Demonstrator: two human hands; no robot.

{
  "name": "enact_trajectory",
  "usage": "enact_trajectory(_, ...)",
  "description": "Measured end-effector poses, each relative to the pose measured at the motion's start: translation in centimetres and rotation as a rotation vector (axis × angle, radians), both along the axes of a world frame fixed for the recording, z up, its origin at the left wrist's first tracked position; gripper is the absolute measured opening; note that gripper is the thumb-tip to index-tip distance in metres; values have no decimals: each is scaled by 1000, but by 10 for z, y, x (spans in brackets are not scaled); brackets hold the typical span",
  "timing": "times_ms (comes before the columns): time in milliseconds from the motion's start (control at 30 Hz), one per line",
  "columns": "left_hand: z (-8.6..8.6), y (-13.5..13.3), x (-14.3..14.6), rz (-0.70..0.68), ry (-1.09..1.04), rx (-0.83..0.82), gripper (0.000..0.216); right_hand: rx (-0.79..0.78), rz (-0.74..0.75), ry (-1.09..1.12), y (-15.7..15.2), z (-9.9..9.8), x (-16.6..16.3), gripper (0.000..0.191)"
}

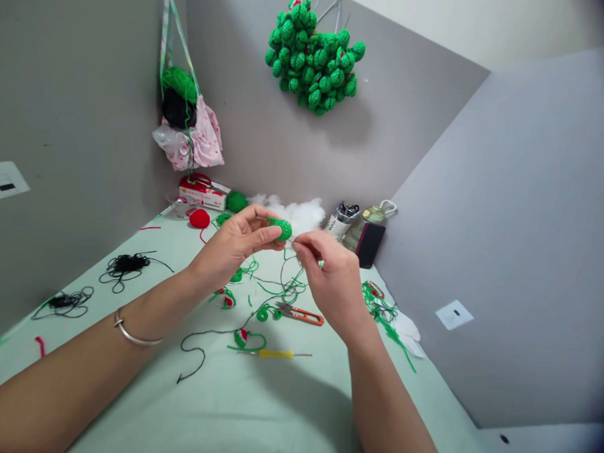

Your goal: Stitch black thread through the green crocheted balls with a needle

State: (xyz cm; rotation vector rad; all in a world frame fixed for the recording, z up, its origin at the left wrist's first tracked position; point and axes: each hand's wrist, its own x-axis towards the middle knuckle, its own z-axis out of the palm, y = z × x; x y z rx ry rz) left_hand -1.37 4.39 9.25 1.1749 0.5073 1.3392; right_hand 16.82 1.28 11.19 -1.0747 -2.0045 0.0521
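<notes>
My left hand (246, 232) is closed around a small green crocheted ball (280, 229), thumb on its near side. My right hand (325, 257) is pinched just right of the ball on a thin needle (292, 241), mostly hidden by the fingers. Dark thread (282, 269) hangs below the hands and trails over the table to the lower left. Beneath them lie orange-handled thread snips (301, 314), a yellow-handled crochet hook (276, 353) and a small red-and-green crocheted piece (240, 337).
Black yarn tangles (130, 264) lie left, green scraps (379, 303) right. At the back stand a red yarn ball (199, 219), a box (203, 195) with scissors (198, 180), white stuffing (297, 213), a cup (341, 220) and a phone (370, 244). Green crocheted balls (316, 60) hang above.
</notes>
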Motion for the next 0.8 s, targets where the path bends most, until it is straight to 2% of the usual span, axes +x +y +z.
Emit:
enact_trajectory(100, 0, 0, 0, 2, 39, 23, 25, 32, 16, 23, 0, 3, 4, 16)
enact_trajectory(300, -1, 1, -1, -37, 11, -2, 24, -93, 145, 77, -2, 5, 4, 15)
enact_trajectory(400, 0, 2, -2, -37, -8, -9, 22, -129, 183, 89, -2, 6, 5, 21)
enact_trajectory(600, 2, 3, -5, -21, -25, 9, 20, -193, 190, 130, -4, 6, 4, 23)
enact_trajectory(800, 1, 2, -4, -55, 53, 45, 24, -226, 187, 240, -3, -1, -5, 12)
